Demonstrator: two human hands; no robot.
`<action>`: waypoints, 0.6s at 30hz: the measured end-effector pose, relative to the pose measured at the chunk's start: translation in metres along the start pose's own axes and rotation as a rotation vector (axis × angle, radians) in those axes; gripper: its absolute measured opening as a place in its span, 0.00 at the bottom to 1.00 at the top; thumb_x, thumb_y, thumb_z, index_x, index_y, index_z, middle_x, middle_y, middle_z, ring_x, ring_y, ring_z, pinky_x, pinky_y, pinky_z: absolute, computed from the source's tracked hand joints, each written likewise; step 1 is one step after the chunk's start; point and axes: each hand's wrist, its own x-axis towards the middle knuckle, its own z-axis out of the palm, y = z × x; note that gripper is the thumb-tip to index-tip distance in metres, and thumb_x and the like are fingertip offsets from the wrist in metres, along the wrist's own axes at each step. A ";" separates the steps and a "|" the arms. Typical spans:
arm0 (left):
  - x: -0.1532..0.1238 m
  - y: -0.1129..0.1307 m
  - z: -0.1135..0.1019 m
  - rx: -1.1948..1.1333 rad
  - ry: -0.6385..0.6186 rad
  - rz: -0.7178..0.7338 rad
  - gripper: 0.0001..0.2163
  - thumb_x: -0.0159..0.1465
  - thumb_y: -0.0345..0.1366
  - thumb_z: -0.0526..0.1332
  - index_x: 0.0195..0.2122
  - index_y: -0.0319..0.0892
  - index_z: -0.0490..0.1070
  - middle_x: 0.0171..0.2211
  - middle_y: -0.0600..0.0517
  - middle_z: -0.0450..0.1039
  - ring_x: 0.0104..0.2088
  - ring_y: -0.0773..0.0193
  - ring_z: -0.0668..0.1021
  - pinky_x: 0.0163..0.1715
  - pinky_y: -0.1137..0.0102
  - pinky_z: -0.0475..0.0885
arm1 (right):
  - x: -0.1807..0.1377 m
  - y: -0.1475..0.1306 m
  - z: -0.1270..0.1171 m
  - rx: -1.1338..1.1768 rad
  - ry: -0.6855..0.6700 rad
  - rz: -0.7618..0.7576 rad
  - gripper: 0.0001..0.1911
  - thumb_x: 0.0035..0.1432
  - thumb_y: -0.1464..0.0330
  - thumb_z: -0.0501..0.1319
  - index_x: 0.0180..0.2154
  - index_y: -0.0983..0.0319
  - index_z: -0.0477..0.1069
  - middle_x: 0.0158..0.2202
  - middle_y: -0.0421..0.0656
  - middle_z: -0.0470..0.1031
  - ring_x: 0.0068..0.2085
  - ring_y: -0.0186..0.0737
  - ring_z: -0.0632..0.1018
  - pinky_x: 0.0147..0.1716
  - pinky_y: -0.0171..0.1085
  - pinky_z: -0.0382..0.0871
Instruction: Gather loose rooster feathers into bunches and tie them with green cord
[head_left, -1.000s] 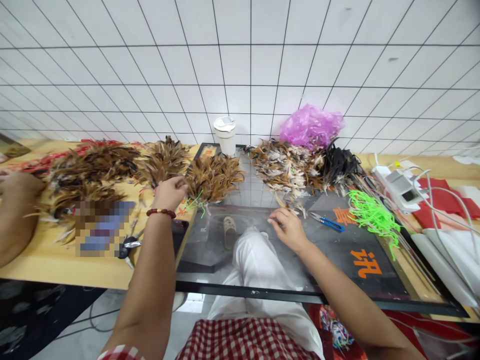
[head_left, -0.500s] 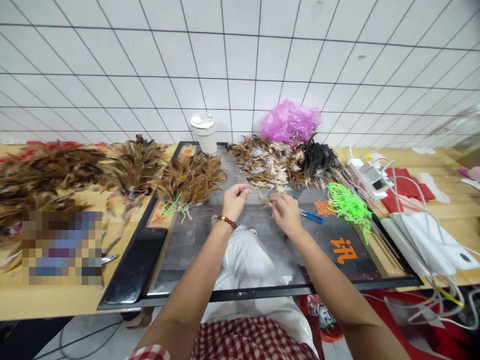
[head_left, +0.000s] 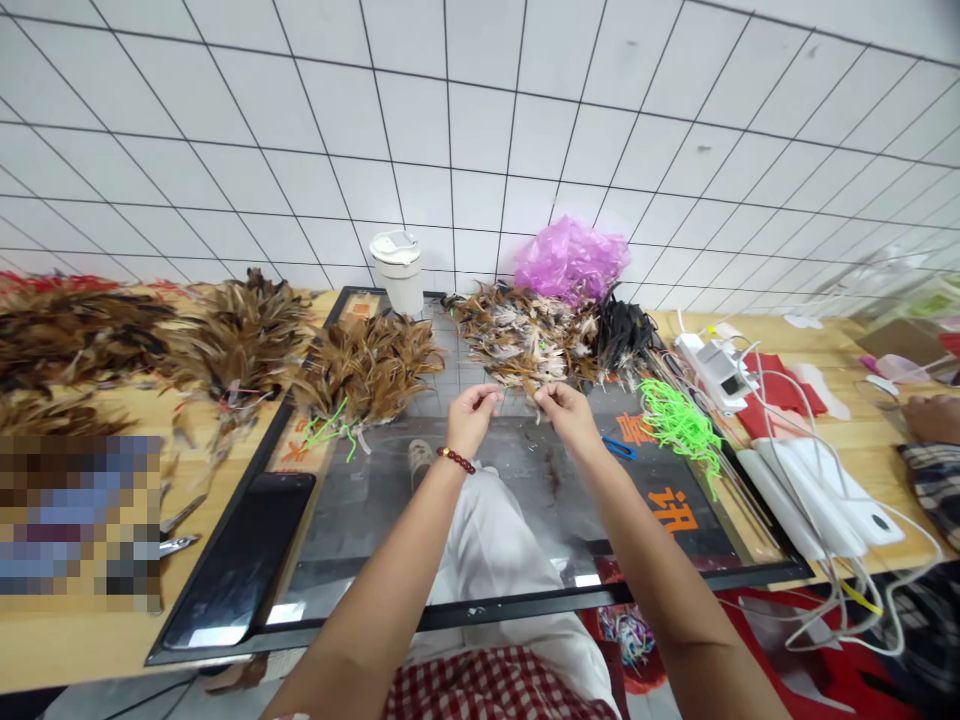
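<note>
My left hand (head_left: 472, 418), with a beaded bracelet on its wrist, has thumb and fingertips pinched together over the glass panel (head_left: 390, 520). Whatever it may hold is too small to make out. Close by on the right, my right hand (head_left: 566, 412) pinches a small feather (head_left: 537, 404), whose pale end pokes out by the fingertips. Just beyond both hands lies a heap of mixed brown and white feathers (head_left: 517, 335). Blue-handled thread snips (head_left: 619, 448) lie on the glass beside my right wrist. Bound brown feathers (head_left: 375, 365) with green ties sit to the left.
Black feathers (head_left: 624, 335) and a pink plastic bag (head_left: 574, 258) adjoin the heap. Green cords (head_left: 681, 425), a power strip (head_left: 716, 370) and white cables are on the right. A lidded cup (head_left: 399, 270) stands behind; a phone (head_left: 244, 560) lies front left. Another person's sleeve (head_left: 934, 480) shows far right.
The view has shifted slightly. My right hand has turned, its fingertips now facing my left hand, with the feather still pinched. Another person's hand and sleeve have come into view at far right.
</note>
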 end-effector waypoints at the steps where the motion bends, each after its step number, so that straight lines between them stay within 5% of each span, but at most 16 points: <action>1: -0.001 0.001 0.000 -0.003 -0.006 -0.001 0.08 0.54 0.33 0.62 0.35 0.38 0.75 0.29 0.51 0.77 0.21 0.73 0.71 0.22 0.76 0.65 | 0.003 0.000 0.004 0.147 0.006 0.061 0.13 0.51 0.58 0.61 0.28 0.61 0.69 0.23 0.38 0.68 0.25 0.34 0.65 0.27 0.34 0.59; 8: -0.013 0.011 0.001 0.038 -0.107 -0.090 0.10 0.54 0.37 0.64 0.34 0.37 0.75 0.28 0.49 0.77 0.20 0.71 0.72 0.17 0.76 0.64 | 0.001 -0.001 0.035 0.385 0.100 0.029 0.15 0.48 0.56 0.64 0.29 0.61 0.69 0.23 0.36 0.67 0.25 0.31 0.64 0.27 0.32 0.58; 13: -0.017 0.013 0.003 0.099 -0.320 -0.172 0.07 0.51 0.35 0.66 0.27 0.36 0.74 0.22 0.52 0.73 0.18 0.71 0.72 0.16 0.76 0.64 | -0.005 0.001 0.041 0.430 0.068 -0.032 0.11 0.51 0.59 0.63 0.30 0.61 0.69 0.25 0.37 0.68 0.28 0.32 0.66 0.30 0.32 0.62; 18: -0.015 0.010 0.003 0.061 -0.183 -0.206 0.08 0.53 0.36 0.64 0.21 0.36 0.72 0.19 0.52 0.71 0.15 0.73 0.69 0.15 0.77 0.63 | -0.009 0.002 0.034 0.398 0.065 -0.004 0.14 0.55 0.57 0.60 0.37 0.60 0.72 0.30 0.39 0.71 0.28 0.33 0.68 0.31 0.33 0.64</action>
